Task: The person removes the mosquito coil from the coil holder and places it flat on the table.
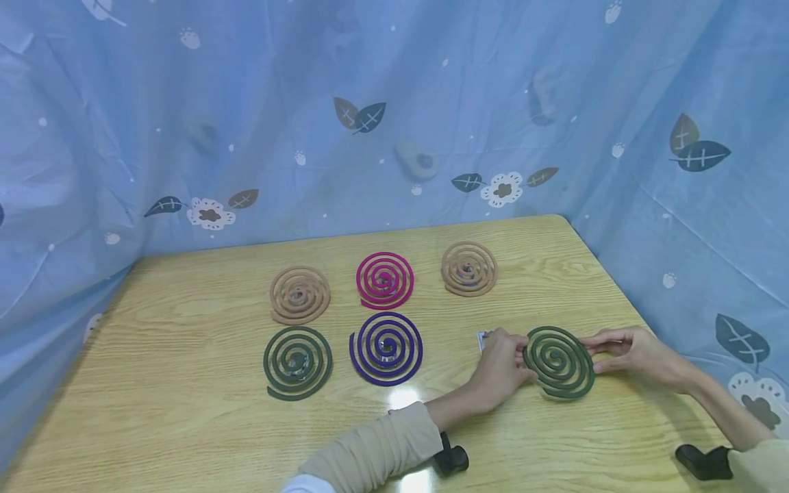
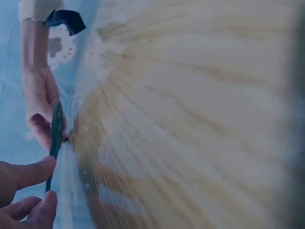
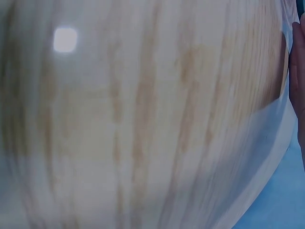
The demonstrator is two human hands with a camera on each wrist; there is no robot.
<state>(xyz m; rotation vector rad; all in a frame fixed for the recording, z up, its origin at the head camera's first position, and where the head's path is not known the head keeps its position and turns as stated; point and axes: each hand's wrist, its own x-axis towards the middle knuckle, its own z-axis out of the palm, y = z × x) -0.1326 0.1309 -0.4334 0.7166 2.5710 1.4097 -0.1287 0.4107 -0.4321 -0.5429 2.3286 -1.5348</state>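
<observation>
Both hands hold a dark green mosquito coil (image 1: 557, 355) by its opposite edges, over the right part of the table. My left hand (image 1: 501, 366) pinches the coil's left rim between thumb and fingers. On the far rim, the thumb and fingers of my right hand (image 1: 644, 356) grip it. In the left wrist view the coil (image 2: 56, 133) appears edge-on, a thin green strip between the two hands. A small shiny metal piece (image 1: 483, 339) lies behind my left hand, mostly hidden by it. Only the side of my right hand (image 3: 297, 71) enters the right wrist view.
Further left on the wooden table (image 1: 185, 424) lie another green coil (image 1: 268, 366), a purple coil (image 1: 387, 383), a magenta coil (image 1: 385, 254) and two tan coils, one left (image 1: 296, 320), one right (image 1: 470, 293). Shiny pieces show at their middles. A blue patterned curtain (image 1: 277, 123) hangs behind.
</observation>
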